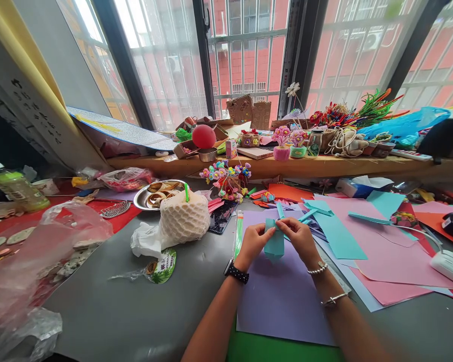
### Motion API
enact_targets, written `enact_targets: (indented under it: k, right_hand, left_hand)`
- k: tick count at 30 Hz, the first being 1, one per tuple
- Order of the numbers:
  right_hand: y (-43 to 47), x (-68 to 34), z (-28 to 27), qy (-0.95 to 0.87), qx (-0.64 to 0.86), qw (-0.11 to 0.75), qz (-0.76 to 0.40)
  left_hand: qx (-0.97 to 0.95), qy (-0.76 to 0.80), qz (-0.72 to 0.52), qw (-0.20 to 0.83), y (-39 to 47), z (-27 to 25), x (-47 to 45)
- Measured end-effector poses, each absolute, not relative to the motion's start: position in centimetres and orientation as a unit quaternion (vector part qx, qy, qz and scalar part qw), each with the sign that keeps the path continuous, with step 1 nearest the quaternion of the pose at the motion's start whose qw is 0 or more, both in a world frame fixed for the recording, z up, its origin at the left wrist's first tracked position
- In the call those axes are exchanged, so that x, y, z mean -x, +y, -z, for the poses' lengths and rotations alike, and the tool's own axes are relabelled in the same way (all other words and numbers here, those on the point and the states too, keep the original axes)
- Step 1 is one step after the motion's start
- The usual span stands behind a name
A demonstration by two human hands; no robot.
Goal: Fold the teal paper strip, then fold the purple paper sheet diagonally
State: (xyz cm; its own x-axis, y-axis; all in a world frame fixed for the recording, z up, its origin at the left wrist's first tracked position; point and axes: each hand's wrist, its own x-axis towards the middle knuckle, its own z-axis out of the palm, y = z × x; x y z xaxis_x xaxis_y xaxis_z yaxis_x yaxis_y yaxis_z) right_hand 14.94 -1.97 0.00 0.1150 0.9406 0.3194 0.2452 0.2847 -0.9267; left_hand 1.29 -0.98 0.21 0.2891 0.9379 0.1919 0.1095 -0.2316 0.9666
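A small folded piece of teal paper point(274, 246) is held up over a purple sheet point(283, 301). My left hand point(252, 244) pinches its upper left side, with the thumb on the front. My right hand point(300, 239) has its thumb and fingertips closed at the upper right edge of the same paper. Just beyond my fingers lie other folded teal strips point(319, 207). The fingers behind the paper are partly hidden.
To the right are pink sheets point(411, 251), a teal sheet point(340, 231) and a white power strip point(451, 269). A net-wrapped coconut point(184, 218) with a green straw, a phone point(222, 218) and a metal bowl point(145, 198) stand left of centre. Crochet flowers point(228, 181) are behind.
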Motion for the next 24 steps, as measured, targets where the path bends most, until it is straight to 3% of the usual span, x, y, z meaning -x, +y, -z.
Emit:
enact_targets:
  k: [19, 24]
  right_hand:
    - [-2.05, -14.93, -0.17, -0.554, 0.475, 0.555, -0.401]
    - [-2.03, -14.99, -0.12, -0.582, 0.476, 0.54, -0.378]
  left_hand:
    - [-0.663, 0.393, -0.412, 0.487, -1.12, -0.42, -1.18]
    - [-0.669, 0.384, -0.404, 0.491, -1.12, -0.41, -1.17]
